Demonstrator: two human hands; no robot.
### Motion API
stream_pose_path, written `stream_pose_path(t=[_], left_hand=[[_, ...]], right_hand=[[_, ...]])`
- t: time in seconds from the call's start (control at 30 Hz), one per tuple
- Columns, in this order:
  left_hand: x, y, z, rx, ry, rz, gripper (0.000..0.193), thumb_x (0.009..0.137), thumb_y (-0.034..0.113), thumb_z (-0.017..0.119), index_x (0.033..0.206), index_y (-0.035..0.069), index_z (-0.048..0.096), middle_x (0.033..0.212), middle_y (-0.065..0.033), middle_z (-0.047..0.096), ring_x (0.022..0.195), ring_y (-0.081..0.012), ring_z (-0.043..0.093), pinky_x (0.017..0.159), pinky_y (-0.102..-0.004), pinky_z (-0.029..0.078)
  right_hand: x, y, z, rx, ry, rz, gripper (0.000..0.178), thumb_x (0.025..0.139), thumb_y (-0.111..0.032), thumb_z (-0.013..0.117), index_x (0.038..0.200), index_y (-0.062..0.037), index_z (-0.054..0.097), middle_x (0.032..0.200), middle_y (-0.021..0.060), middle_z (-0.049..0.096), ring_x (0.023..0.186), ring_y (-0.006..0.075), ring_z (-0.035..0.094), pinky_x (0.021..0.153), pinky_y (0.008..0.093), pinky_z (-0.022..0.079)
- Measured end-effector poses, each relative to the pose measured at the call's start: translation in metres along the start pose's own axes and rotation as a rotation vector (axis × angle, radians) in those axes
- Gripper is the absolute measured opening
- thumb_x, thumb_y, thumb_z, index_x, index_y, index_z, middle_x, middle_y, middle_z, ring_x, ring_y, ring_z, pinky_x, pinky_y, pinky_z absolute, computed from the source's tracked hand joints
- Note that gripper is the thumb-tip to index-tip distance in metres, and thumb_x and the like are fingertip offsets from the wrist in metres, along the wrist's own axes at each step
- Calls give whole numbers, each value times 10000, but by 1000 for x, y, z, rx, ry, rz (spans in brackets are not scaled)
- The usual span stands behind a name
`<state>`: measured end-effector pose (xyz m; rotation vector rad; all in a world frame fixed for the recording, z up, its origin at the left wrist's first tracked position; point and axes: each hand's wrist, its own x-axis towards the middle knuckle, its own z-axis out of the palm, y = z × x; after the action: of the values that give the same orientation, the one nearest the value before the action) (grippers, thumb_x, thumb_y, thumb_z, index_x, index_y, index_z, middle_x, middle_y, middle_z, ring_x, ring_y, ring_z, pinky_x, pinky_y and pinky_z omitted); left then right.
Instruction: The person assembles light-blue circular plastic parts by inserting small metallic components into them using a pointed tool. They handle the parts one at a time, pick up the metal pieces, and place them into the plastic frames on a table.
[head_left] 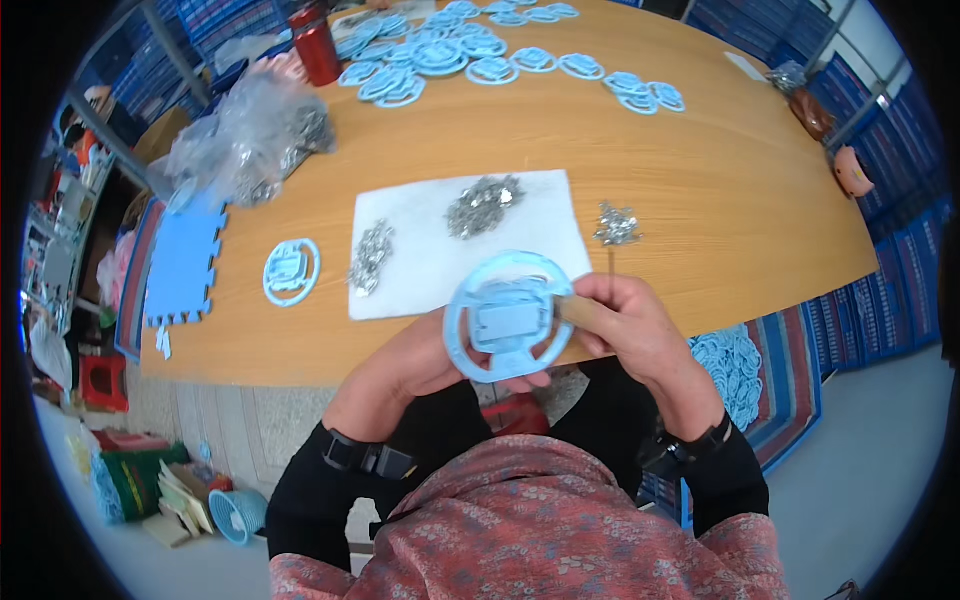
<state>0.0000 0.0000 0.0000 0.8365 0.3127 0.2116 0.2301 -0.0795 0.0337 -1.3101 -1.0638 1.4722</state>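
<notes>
A light-blue plastic toy steering wheel [510, 320] is held up over the table's near edge. My left hand [430, 352] grips it from behind and below, most of its fingers hidden by the wheel. On the wheel's right rim lies the thumb of my right hand [625, 322], with a tan covering on it. A thin dark rod [612, 262] points up from between this hand's fingers; its lower part is hidden. Past the hands is a white foam sheet [420, 215] bearing a pile of small shiny metal pieces [484, 207] and a second metal pile [372, 258].
Another blue wheel [291, 272] lies left of the sheet, and loose metal pieces [617, 224] lie to its right. Several wheels [440, 55] cover the far table. Plastic bags [250, 135], a red bottle [315, 45] and a blue foam mat [185, 265] stand leftward.
</notes>
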Motion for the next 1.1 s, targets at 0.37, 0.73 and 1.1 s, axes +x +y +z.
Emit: stream_pose_path(t=[0.37, 0.73, 1.1], left_hand=[[26, 106, -30, 715, 538, -29, 371, 1024, 209, 485, 1337, 16, 533, 986, -108, 668, 824, -171, 693, 713, -278, 579], [92, 187, -194, 1354, 1156, 266, 307, 888, 288, 600, 1061, 62, 717, 861, -147, 696, 733, -290, 665, 734, -392, 542], [183, 236, -246, 1871, 1470, 331, 626, 850, 487, 699, 1361, 153, 560, 1395, -244, 477, 1293, -456, 399, 1066, -554, 345]], right_hand=[[-196, 79, -241, -140, 932, 45, 219, 905, -267, 674, 806, -78, 626, 539, -50, 455, 398, 45, 365, 373, 228, 239], [-144, 131, -293, -707, 1239, -360, 253, 1008, -184, 538, 1034, 43, 647, 880, 61, 654, 784, 145, 607, 703, 303, 491], [144, -41, -327, -1270, 766, -235, 568, 879, -436, 663, 1273, -32, 599, 1191, 254, 611, 1073, 416, 606, 924, 444, 500]])
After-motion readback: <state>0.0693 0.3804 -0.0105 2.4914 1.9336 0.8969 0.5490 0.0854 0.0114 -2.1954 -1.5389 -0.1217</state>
